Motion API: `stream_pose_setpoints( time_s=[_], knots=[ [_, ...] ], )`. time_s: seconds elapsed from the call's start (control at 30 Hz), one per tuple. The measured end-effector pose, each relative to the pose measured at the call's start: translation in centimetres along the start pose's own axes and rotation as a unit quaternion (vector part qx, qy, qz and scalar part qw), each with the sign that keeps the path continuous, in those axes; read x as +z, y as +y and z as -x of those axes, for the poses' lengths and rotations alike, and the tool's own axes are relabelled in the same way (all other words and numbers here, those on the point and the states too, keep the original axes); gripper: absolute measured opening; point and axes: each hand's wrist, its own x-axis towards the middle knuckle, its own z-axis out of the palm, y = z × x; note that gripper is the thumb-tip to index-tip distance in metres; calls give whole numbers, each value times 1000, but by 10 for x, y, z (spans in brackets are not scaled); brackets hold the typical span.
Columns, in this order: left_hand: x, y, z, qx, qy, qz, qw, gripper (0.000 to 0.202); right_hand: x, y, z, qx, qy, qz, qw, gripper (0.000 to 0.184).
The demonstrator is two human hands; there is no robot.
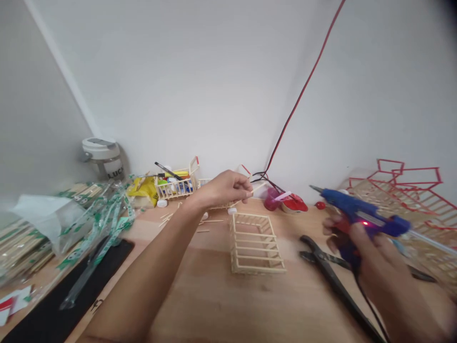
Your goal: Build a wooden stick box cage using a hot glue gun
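My left hand is raised over the back of the table, its fingers pinched on a short thin wooden stick. My right hand grips a blue hot glue gun. A red light glows on the gun's side, its nozzle points up and left, and a clear glue stick comes out of its rear. Between the hands, lower down, a small open frame of wooden sticks lies on the table, touched by neither hand. Below the glue gun lie black-handled pliers, partly hidden by my right hand.
Small stick-built carts stand at the back, one filled with items. Red-edged stick frames are piled at right. Plastic-wrapped sticks, a black mat and a white-lidded jar occupy the left. A red cup sits near cables.
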Motion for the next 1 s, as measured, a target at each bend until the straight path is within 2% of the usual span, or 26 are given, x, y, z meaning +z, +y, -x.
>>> stream_pose_setpoints(
  time_s=[0.1,0.2,0.43,0.63,1.0],
  knots=[
    [0,-2,0,6,7,-22,1000,9,37,-7,2,-15,-72,-60,996,35],
    [1,-1,0,-7,-1,-31,999,13,50,-4,6,-18,-101,-65,993,36],
    [8,-6,-7,-21,-50,0,999,24,52,16,15,-48,-120,-36,991,37],
    [13,-11,-12,-27,-87,14,996,22,48,22,18,-48,-112,7,993,37],
    [18,-10,-14,-37,-76,44,995,19,48,20,19,-11,-101,-35,994,37]
  ],
)
